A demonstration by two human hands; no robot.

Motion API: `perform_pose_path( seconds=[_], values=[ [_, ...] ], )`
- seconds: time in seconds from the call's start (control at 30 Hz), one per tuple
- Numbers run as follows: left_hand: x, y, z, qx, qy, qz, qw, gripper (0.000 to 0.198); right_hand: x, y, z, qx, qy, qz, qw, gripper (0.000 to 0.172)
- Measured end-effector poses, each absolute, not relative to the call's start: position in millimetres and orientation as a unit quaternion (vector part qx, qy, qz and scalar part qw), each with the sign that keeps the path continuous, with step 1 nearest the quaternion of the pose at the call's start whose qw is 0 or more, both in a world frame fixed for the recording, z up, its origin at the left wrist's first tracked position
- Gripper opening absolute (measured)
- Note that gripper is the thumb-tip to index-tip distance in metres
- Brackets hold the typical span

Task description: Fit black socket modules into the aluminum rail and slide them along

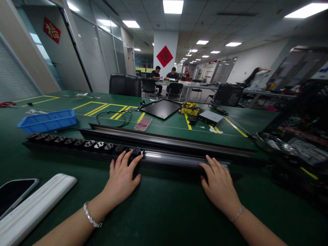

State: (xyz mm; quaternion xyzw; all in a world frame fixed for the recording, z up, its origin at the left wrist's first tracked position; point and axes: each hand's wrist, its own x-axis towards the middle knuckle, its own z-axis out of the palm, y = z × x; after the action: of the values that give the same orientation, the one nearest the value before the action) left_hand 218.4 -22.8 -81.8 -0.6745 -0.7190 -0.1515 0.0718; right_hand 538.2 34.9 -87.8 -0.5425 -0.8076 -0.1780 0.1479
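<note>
- Resting on a long dark metal rail, both hands are flat on the bench, no real grip from where I'm standing
- Left hand: fingers fanned out, tips on the rail's shiny front edge, right by the end of a row of black connectors
- Right hand: fingers loosely together, lying on that same shiny edge well along from the left hand, not pinching anything
- Rail runs lengthwise across a green mat, with the connectors lined up along its near side
- Thin bracelet on each wrist: a chunky silver one on the left, a finer one on the right
- Near the left forearm there's a white bar, with a phone just beside it
- Past the rail: blue crate, coiled black cable, flat black panel, yellow box, small silver box, plus a pink thing too blurred to make out
- Metal tray sits off to the right
- Way back, two co-workers sit at another table, with someone else standing off to the right
</note>
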Motion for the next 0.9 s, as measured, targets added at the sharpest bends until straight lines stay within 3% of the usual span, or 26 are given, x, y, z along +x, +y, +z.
perform_pose_path(
  seconds=[0.53, 0.9],
  values=[
    [219.7, -23.4, -79.5, -0.707, -0.675, -0.119, 0.178, 0.054, 539.2, 34.9, -88.7, -0.543, -0.809, -0.169, 0.149, 0.033],
    [216.1, -21.2, -78.8, -0.724, -0.65, -0.13, 0.189, 0.054, 537.8, 34.7, -87.0, -0.545, -0.809, -0.164, 0.147, 0.034]
  ],
)
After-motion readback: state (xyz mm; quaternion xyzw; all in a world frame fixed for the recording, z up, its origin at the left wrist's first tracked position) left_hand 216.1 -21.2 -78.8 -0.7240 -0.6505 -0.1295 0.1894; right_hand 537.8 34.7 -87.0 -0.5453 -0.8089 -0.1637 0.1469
